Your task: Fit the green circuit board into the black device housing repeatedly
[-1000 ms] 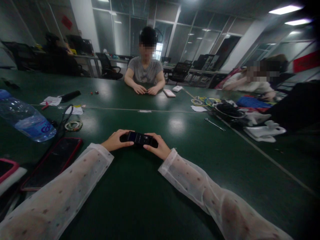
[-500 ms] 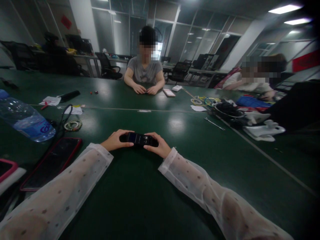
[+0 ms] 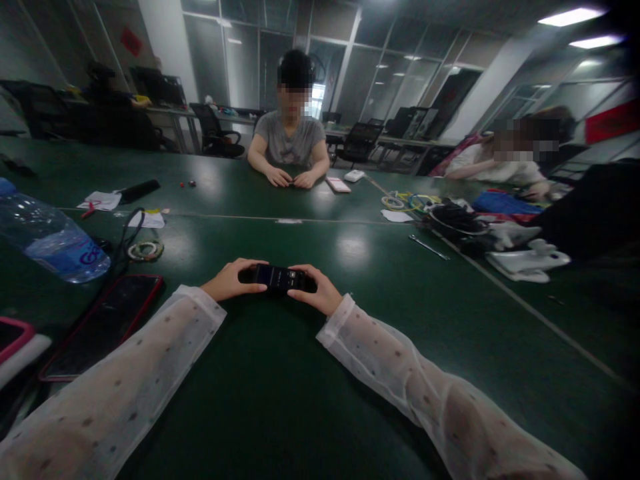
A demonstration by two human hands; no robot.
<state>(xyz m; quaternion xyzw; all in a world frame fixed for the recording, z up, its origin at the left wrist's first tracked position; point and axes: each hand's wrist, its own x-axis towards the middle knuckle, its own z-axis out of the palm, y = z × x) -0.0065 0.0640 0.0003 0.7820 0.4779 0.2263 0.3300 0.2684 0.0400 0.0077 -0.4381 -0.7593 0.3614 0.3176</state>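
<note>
A small black handheld device (image 3: 279, 277) with a dim screen and small light markings lies sideways between my two hands. My left hand (image 3: 233, 280) grips its left end, the thumb along the near edge and the fingers behind. At the other end my right hand (image 3: 316, 288) holds it the same way, thumb in front. Part of each end is covered by the fingers. Both forearms wear sheer white sleeves with dark star spots. Whether the device touches the green table (image 3: 280, 400) I cannot tell.
At left are a tilted water bottle (image 3: 60, 237), a red-edged phone (image 3: 107, 323) and a coiled bracelet (image 3: 145, 250). A wrench (image 3: 429, 247) lies at right, near cables and white plastic parts (image 3: 527, 260). Across the table sits a person (image 3: 293, 143); another person (image 3: 493, 160) is at far right.
</note>
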